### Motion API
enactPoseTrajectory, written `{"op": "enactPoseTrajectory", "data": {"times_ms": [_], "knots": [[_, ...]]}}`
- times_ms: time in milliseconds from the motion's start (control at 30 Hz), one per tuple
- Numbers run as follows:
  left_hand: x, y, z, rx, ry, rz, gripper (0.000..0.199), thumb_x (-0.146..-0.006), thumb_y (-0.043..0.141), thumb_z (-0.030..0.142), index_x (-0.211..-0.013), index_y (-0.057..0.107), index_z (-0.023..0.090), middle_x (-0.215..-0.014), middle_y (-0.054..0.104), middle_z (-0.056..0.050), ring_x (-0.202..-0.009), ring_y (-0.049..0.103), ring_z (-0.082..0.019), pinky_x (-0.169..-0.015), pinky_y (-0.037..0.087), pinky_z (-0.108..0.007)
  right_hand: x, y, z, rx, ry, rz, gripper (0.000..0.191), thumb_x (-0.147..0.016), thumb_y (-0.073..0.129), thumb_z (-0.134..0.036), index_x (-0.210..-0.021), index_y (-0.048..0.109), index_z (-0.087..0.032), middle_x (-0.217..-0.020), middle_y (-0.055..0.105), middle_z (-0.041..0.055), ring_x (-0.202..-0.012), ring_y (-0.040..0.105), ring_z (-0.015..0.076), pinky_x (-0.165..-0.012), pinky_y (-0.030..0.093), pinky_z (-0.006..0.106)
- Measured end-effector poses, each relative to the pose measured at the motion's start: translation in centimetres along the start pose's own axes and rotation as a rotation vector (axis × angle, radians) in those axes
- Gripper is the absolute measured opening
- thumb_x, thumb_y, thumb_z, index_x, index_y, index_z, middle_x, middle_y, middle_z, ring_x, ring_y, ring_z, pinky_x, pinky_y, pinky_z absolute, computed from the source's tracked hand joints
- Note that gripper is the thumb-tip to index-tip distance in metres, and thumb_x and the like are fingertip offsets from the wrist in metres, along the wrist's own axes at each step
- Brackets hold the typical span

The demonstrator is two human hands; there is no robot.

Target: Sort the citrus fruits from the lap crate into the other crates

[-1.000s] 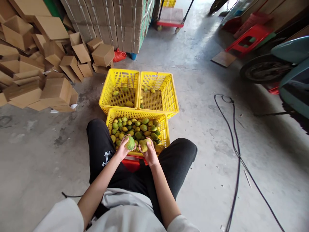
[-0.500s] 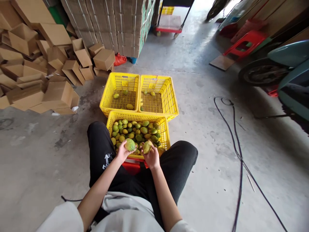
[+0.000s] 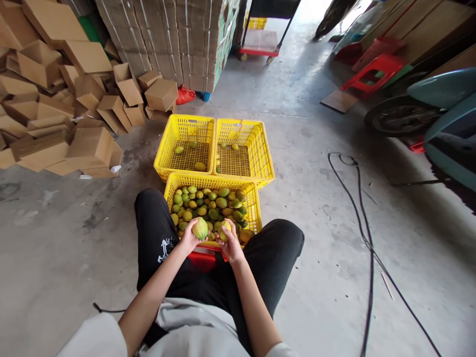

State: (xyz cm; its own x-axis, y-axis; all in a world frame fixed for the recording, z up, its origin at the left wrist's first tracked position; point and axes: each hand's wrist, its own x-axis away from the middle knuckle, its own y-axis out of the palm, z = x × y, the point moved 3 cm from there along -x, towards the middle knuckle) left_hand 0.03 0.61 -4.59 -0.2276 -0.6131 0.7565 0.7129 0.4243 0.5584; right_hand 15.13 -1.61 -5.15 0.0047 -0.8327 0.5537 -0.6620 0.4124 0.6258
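My left hand (image 3: 190, 237) is closed round a green-yellow fruit (image 3: 200, 228), lemon-like or a small papaya; I cannot tell which. A yellower fruit (image 3: 224, 229) of the same sort is gripped in my right hand (image 3: 231, 244), partly covered by the fingers. Both hands are above the near edge of a yellow plastic crate (image 3: 254, 208) between my knees, which holds many green and yellow fruits (image 3: 213, 204). Beyond it two more yellow crates stand side by side, the left crate (image 3: 159, 153) and the right crate (image 3: 268, 157), each with several fruits on the bottom.
Open cardboard boxes (image 3: 89, 148) are heaped at the left, beside a tall strapped stack of cardboard (image 3: 178, 44). A platform trolley (image 3: 260, 42) stands at the back. To the right are a black cable (image 3: 366, 233), a red stool (image 3: 375, 74) and a scooter (image 3: 446, 109).
Both fruits have been turned in my hands and show other sides. My right hand has shifted slightly left. The crates stay where they were.
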Motion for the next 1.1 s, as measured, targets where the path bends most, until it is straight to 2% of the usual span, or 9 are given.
{"op": "enactPoseTrajectory", "data": {"times_ms": [100, 200, 267, 367, 467, 567, 700, 867, 1100], "knots": [[0.0, 0.0, 0.2, 0.052, 0.016, -0.044, 0.029, -0.086, 0.059, 0.039, -0.105, 0.06, 0.017, -0.089, 0.068, -0.011, -0.084, 0.072, -0.03, -0.066, 0.058, -0.04, -0.2, -0.1, -0.1, -0.049, -0.007, -0.001, 0.056, -0.067, 0.083, -0.033, -0.112, 0.049, -0.034, -0.091, 0.064, -0.0038, -0.069, 0.064, 0.0126, -0.049, 0.045, 0.018], [0.0, -0.1, 0.4, 0.124, 0.053, -0.016, 0.024, -0.087, 0.059, 0.035, -0.103, 0.06, 0.017, -0.094, 0.068, -0.011, -0.092, 0.071, -0.031, -0.076, 0.058, -0.045, -0.3, -0.4, -0.1, -0.096, 0.034, 0.002, 0.061, -0.063, 0.084, -0.037, -0.111, 0.046, -0.033, -0.095, 0.068, -0.0002, -0.076, 0.068, 0.0188, -0.053, 0.051, 0.024], [0.1, -0.1, 0.5, 0.136, 0.074, 0.007, 0.021, -0.087, 0.062, 0.032, -0.103, 0.059, 0.018, -0.094, 0.067, -0.009, -0.091, 0.072, -0.029, -0.079, 0.058, -0.045, -0.2, -0.5, 0.0, -0.085, 0.061, 0.011, 0.062, -0.062, 0.084, -0.039, -0.11, 0.045, -0.032, -0.093, 0.069, 0.0004, -0.077, 0.069, 0.0208, -0.053, 0.053, 0.027], [0.1, 0.1, 0.4, 0.071, 0.108, -0.014, 0.021, -0.086, 0.067, 0.03, -0.101, 0.059, 0.019, -0.087, 0.065, -0.004, -0.078, 0.071, -0.022, -0.08, 0.059, -0.043, 0.0, -0.5, 0.0, -0.033, 0.077, 0.038, 0.056, -0.066, 0.084, -0.041, -0.109, 0.048, -0.03, -0.085, 0.067, -0.0018, -0.071, 0.067, 0.0179, -0.052, 0.053, 0.026], [0.2, 0.3, 0.1, -0.038, 0.075, -0.047, 0.021, -0.085, 0.068, 0.031, -0.099, 0.059, 0.018, -0.077, 0.062, -0.001, -0.066, 0.068, -0.018, -0.077, 0.061, -0.042, 0.2, -0.1, -0.1, -0.018, 0.049, 0.005, 0.05, -0.067, 0.083, -0.036, -0.106, 0.052, -0.028, -0.078, 0.062, -0.004, -0.063, 0.061, 0.0122, -0.047, 0.044, 0.018], [0.1, 0.3, -0.1, -0.059, 0.028, -0.021, 0.019, -0.089, 0.062, 0.032, -0.099, 0.061, 0.016, -0.076, 0.063, -0.003, -0.063, 0.067, -0.018, -0.072, 0.061, -0.039, 0.4, 0.5, -0.1, 0.005, 0.054, -0.086, 0.043, -0.069, 0.08, -0.034, -0.105, 0.056, -0.026, -0.077, 0.06, -0.0032, -0.062, 0.059, 0.0112, -0.045, 0.04, 0.017], [-0.1, 0.1, -0.2, 0.039, -0.017, 0.016, 0.02, -0.091, 0.055, 0.03, -0.101, 0.062, 0.014, -0.08, 0.066, -0.007, -0.071, 0.07, -0.021, -0.068, 0.061, -0.037, 0.2, 0.3, 0.0, -0.023, 0.066, -0.064, 0.043, -0.069, 0.079, -0.037, -0.106, 0.059, -0.027, -0.087, 0.066, 0.0, -0.074, 0.066, 0.0186, -0.054, 0.05, 0.026], [-0.1, 0.1, -0.1, -0.023, 0.044, -0.028, 0.023, -0.087, 0.065, 0.029, -0.106, 0.061, 0.017, -0.088, 0.067, -0.008, -0.072, 0.07, -0.02, -0.061, 0.059, -0.032, -0.1, -0.2, -0.1, -0.119, 0.086, -0.055, 0.046, -0.064, 0.077, -0.039, -0.103, 0.057, -0.027, -0.1, 0.072, 0.0054, -0.089, 0.071, 0.0289, -0.065, 0.057, 0.041], [0.5, 0.2, 0.0, -0.165, 0.121, -0.058, 0.033, -0.075, 0.08, 0.031, -0.102, 0.064, 0.021, -0.092, 0.061, -0.002, -0.069, 0.065, -0.014, -0.056, 0.056, -0.024, 0.4, 0.7, -0.1, -0.029, 0.058, -0.089, 0.05, -0.067, 0.081, -0.035, -0.104, 0.048, -0.03, -0.083, 0.066, -0.0018, -0.082, 0.071, 0.0245, -0.064, 0.058, 0.036]]}}
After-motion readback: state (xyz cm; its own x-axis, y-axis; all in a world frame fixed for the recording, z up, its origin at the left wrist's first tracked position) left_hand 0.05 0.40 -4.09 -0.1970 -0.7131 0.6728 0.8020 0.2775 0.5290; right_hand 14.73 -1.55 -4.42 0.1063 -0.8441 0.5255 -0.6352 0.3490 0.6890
